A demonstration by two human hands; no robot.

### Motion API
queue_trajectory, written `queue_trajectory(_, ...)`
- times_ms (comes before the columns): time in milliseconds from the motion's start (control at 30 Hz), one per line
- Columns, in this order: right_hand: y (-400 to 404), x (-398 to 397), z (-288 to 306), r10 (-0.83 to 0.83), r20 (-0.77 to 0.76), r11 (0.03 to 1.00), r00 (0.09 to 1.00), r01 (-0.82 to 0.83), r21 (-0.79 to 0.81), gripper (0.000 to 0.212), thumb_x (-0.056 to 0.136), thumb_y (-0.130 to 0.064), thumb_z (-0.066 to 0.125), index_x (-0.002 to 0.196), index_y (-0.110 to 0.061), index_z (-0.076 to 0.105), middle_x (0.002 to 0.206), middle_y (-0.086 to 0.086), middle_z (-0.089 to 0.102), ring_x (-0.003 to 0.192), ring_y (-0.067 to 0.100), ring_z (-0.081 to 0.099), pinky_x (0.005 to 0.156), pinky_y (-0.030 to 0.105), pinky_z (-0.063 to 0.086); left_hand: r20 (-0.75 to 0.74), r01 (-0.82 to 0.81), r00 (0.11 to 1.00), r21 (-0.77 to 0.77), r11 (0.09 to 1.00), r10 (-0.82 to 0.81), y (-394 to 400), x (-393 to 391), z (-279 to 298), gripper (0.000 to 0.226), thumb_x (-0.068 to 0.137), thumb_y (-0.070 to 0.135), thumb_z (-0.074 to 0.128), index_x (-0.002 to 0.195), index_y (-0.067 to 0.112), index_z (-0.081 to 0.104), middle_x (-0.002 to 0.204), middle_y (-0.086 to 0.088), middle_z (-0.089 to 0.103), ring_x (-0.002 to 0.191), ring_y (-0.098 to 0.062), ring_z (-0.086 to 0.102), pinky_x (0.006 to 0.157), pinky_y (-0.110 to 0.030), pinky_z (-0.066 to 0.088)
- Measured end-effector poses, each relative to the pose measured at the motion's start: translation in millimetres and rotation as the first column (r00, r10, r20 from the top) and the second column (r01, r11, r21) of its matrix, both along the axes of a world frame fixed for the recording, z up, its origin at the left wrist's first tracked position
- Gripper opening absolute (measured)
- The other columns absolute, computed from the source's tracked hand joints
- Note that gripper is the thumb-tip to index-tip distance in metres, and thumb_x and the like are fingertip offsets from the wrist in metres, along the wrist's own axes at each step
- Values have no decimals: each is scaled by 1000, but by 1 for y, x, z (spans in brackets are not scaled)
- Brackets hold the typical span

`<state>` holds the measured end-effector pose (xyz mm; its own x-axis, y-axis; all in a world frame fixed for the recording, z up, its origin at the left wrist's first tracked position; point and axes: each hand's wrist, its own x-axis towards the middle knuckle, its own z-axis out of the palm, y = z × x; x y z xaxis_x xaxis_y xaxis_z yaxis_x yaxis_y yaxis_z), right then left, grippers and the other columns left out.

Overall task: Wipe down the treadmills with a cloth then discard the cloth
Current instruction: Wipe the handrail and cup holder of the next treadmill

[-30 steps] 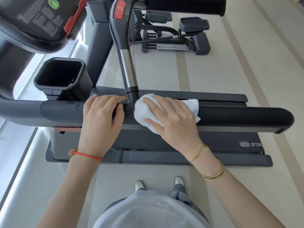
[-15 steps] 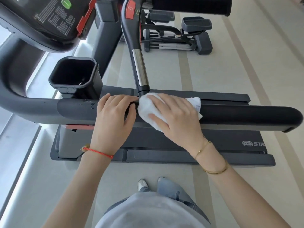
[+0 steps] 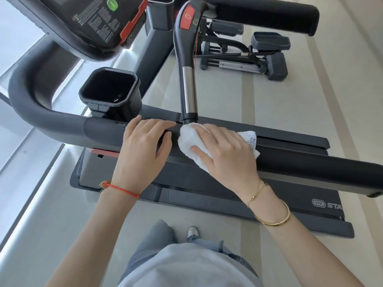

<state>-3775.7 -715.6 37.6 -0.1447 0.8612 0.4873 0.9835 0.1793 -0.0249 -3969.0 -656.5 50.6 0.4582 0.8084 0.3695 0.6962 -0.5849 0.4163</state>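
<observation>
The right hand (image 3: pixel 223 154) is flat on the white cloth (image 3: pixel 189 139), fingers spread and pressing it onto the treadmill's black padded handrail (image 3: pixel 310 162), right at the foot of the upright grip bar (image 3: pixel 188 94) with its chrome sleeve. A corner of the cloth with a printed tag pokes out past the knuckles on the far side. The left hand (image 3: pixel 143 148) sits just beside it on the same rail, fingers draped over the top and thumb along the near face, steadying rather than clamping; it holds nothing else. Here is the relation that matters: the rail's long axis runs left to right across the view, and the long unwiped stretch of it lies out to the right of the cloth, ending at the rounded tip near the frame edge. The right hand is the nearer one to that stretch and already has the cloth under it, so a sweep outward along the rail looks like the natural next stroke. To the left, the rail curves up past the cup holder (image 3: pixel 107 90) toward the console (image 3: pixel 83 19). Wiping looks well short of done; discarding has not begun.
</observation>
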Motion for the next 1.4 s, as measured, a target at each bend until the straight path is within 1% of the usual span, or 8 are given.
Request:
queue_trajectory(300,25,-43,7,-48,-34,987,998,42,-157,41,102,-43,35,125,-17,58,110,-3,65,92,22,61,80,35,48,33,-102,994,34,994,101,39,-66,1,25,99,15,49,117,14,66,110,-2,69,108,-24,60,109,-49,36)
queue_trajectory(467,65,-90,19,-150,-107,958,983,118,-262,43,101,-44,27,95,-16,60,81,-3,63,72,23,58,63,31,30,43,-167,985,8,986,167,73,-119,0,23,98,13,51,113,14,68,100,-2,69,95,-28,60,98,-52,43)
queue_trajectory(600,104,-144,20,-95,-108,948,990,57,-315,39,101,-42,31,98,-16,59,84,-1,65,74,24,61,60,32,30,28,-162,986,-26,986,163,95,-154,-5,21,98,13,51,105,13,71,98,-1,71,92,-28,63,94,-54,45)
queue_trajectory(733,107,-177,11,-132,-60,979,989,121,-163,37,100,-39,35,96,-14,61,78,1,62,69,25,59,59,35,39,-29,-97,995,-35,995,96,111,-171,-9,21,99,16,52,93,12,71,89,2,70,84,-26,63,93,-51,44)
queue_trajectory(900,71,-165,-8,-113,-48,993,992,113,18,39,101,-42,44,129,-18,58,120,0,62,98,24,60,88,37,44,-37,-30,999,23,999,31,117,-172,-15,27,100,20,45,90,15,70,88,5,70,82,-20,62,99,-38,37)
queue_trajectory(1100,95,-185,-3,-320,-118,947,940,320,-14,41,101,-47,36,101,-17,64,84,0,62,72,24,55,68,38,43,-61,-40,997,61,997,44,116,-170,-20,33,101,23,37,88,17,67,81,7,65,81,-20,59,96,-33,30)
queue_trajectory(1300,91,-188,-11,-140,-50,983,989,145,114,38,100,-43,47,122,-16,64,108,1,66,92,23,62,82,35,47,-65,-49,996,89,995,55,117,-169,-25,36,102,23,35,87,18,67,80,8,64,81,-19,58,94,-34,31)
queue_trajectory(1400,75,-163,-10,-192,-65,975,979,198,101,34,99,-43,47,114,-17,65,99,0,65,85,23,60,79,35,46,-51,-61,997,93,994,66,117,-169,-25,34,102,22,36,89,19,67,79,8,64,82,-20,59,95,-34,31)
